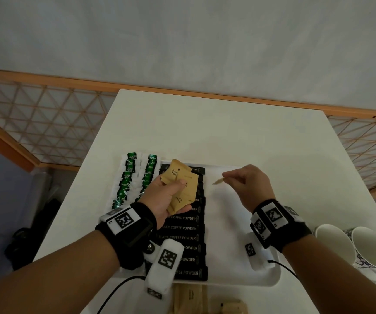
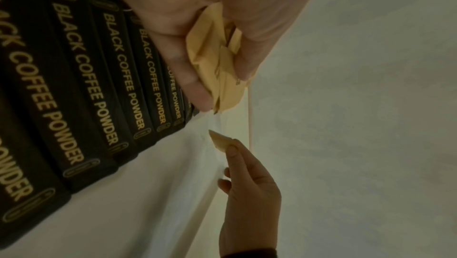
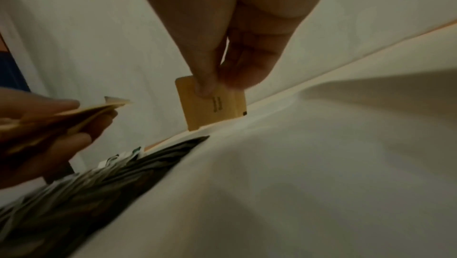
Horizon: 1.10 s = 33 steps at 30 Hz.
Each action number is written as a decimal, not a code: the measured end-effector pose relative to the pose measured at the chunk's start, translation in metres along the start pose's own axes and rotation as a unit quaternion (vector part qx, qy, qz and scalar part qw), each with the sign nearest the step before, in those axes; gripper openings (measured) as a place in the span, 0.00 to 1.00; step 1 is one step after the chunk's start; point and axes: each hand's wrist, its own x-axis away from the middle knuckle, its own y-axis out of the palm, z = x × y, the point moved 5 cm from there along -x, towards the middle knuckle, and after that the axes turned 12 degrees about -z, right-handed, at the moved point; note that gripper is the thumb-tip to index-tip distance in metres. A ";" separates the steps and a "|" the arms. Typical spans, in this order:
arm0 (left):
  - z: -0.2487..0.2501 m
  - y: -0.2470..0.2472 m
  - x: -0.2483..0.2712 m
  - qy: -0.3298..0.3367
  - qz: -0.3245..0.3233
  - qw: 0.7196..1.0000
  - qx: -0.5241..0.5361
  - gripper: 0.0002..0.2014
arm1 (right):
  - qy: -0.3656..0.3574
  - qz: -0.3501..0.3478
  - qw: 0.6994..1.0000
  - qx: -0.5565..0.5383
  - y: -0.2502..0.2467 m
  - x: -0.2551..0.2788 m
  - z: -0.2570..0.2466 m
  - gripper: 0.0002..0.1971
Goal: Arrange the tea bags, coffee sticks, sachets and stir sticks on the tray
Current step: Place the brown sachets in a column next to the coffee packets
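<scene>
Underneath, white table (image 1: pixel 205 123) against lattice screen (image 1: pixel 46 123)

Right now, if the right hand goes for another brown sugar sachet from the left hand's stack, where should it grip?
Pinch the top corner of the uppermost brown sugar sachet, coming from the right. The stack fans beyond the left hand, whose thumb clamps the middle.

Coffee sticks (image 1: pixel 182 227) showing black with gold "BLACK COFFEE POWDER" lettering. Tea bags (image 1: pixel 128 177) showing green and white. Sachets (image 1: pixel 180 184) in my left hand (image 1: pixel 166 198) looking tan kraft-brown with small dark print; single sachet (image 3: pixel 212 104) in my right hand (image 1: pixel 250 184) showing same tan. Tray (image 1: pixel 239 223) appearing plain white, table (image 1: pixel 205 128) white too. My wristbands (image 1: pixel 128 232) showing black with black-and-white square markers. Cups (image 1: pixel 334 245) at right looking white inside, blue-patterned outside.
</scene>
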 end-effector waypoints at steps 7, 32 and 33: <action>0.005 -0.004 -0.004 0.004 -0.003 1.000 -0.002 0.09 | 0.136 -0.045 0.983 -0.112 0.007 -0.023 0.017 0.09; -0.001 0.001 -0.013 -0.015 -0.024 0.999 -0.018 0.14 | 0.164 -0.029 0.977 -0.135 0.020 -0.040 0.027 0.07; -0.002 0.002 -0.013 -0.016 -0.024 0.999 -0.016 0.15 | 0.151 -0.025 0.979 -0.137 0.018 -0.038 0.023 0.06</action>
